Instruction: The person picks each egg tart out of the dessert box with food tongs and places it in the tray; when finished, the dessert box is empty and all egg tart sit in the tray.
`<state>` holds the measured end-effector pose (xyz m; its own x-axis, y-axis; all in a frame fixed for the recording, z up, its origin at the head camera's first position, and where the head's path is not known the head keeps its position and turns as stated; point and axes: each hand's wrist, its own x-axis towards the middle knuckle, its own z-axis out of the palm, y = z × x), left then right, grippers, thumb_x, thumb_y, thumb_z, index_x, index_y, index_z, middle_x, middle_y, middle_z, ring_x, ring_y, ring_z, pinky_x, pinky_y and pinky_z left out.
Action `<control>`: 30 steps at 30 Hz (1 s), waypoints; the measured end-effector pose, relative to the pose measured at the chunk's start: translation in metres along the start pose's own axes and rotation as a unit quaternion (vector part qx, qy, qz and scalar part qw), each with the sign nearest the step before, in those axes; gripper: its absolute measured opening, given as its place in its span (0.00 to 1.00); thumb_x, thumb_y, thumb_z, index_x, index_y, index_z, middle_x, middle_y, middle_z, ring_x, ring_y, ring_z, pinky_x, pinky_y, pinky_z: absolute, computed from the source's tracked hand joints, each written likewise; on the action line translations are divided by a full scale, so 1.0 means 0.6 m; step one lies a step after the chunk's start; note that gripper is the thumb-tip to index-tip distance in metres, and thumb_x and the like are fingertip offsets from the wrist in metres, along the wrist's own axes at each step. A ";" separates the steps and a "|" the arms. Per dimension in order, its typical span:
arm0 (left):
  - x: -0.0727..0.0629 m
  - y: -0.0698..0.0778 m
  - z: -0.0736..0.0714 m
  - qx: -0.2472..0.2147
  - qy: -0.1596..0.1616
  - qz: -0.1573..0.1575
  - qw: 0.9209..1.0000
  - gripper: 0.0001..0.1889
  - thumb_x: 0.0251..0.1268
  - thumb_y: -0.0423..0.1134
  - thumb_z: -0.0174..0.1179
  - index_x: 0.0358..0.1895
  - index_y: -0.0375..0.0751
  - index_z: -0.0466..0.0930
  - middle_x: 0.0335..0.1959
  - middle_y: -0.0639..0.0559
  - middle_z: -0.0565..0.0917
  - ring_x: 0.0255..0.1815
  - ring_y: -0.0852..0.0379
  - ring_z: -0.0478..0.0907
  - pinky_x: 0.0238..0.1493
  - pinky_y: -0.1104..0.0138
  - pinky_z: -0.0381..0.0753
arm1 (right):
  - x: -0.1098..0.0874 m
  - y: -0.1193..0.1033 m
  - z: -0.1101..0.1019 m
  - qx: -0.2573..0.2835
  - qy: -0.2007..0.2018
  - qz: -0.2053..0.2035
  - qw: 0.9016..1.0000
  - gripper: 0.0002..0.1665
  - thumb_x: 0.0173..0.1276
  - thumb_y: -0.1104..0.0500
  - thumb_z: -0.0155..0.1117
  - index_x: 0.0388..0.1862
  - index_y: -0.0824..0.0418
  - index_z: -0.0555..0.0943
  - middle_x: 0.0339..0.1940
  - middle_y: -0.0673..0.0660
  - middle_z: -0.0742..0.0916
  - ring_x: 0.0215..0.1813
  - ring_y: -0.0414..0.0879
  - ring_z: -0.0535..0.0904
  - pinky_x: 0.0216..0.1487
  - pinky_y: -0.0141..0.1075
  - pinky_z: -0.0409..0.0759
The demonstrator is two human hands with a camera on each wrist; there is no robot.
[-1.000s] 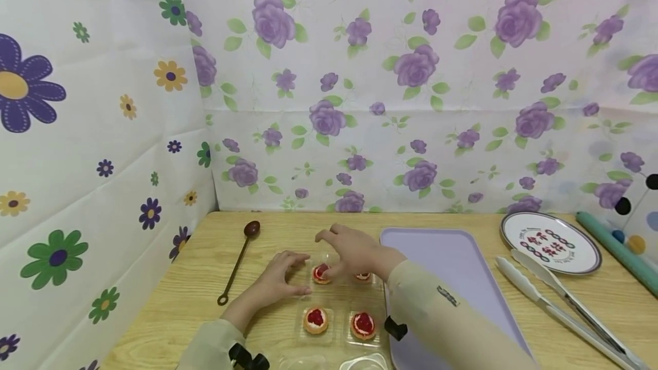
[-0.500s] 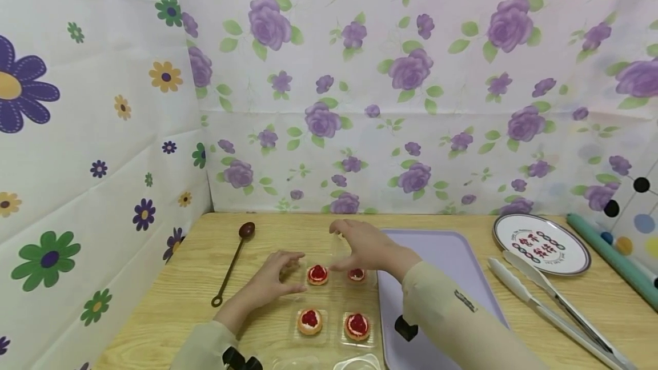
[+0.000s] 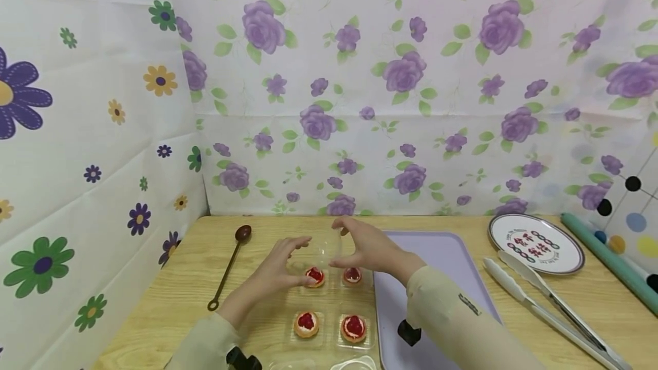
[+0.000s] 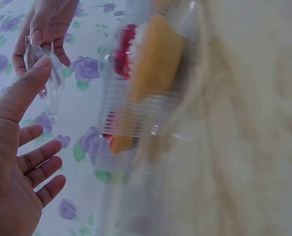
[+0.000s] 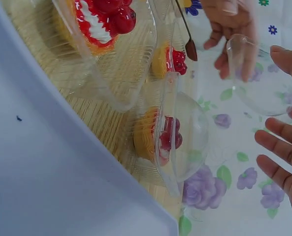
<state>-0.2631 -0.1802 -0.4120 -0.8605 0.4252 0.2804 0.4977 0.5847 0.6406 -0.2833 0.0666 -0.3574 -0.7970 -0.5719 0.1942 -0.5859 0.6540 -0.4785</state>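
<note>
My right hand [image 3: 372, 249] pinches the edge of a clear domed plastic lid [image 3: 327, 246] between thumb and fingers, above the back left berry tart [image 3: 315, 276]. Facing it, my left hand [image 3: 277, 272] has its fingers spread and its thumb near the lid; in the left wrist view that thumb [image 4: 35, 81] overlaps the lid, and I cannot tell if it touches. Several red-topped tarts sit in clear plastic trays. A domed lid [image 5: 192, 140] covers the back right tart [image 3: 352, 275]. The front left tart [image 3: 306, 324] and front right tart [image 3: 353, 329] stand nearer me.
A lilac tray [image 3: 426, 250] lies right of the tarts. Beyond it are metal tongs [image 3: 540, 304], a printed plate [image 3: 536, 244] and a green roll [image 3: 606, 256]. A brown long-handled spoon [image 3: 229, 267] lies left. More clear lids [image 3: 354, 363] rest at the front edge.
My right hand has drawn a little right from above the back tarts, and the lid now shows upright between my hands. My left hand has come closer, its thumb over the back left tart.
</note>
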 end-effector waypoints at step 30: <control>0.118 -0.007 -0.040 0.162 -0.064 -0.079 0.982 0.45 0.45 0.47 0.76 0.69 0.38 0.64 0.49 0.47 0.78 0.52 0.49 0.74 0.56 0.55 0.76 | 0.076 0.016 0.004 -0.133 -0.064 0.057 0.987 0.51 0.59 0.44 0.70 0.75 0.59 0.58 0.74 0.61 0.68 0.72 0.57 0.67 0.69 0.52 0.69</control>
<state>-0.3287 -0.1691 -0.3779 -0.9191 0.3836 0.0899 0.3858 0.8301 0.4027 -0.3251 0.0455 -0.3550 -0.8447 -0.5341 0.0348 -0.5252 0.8146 -0.2460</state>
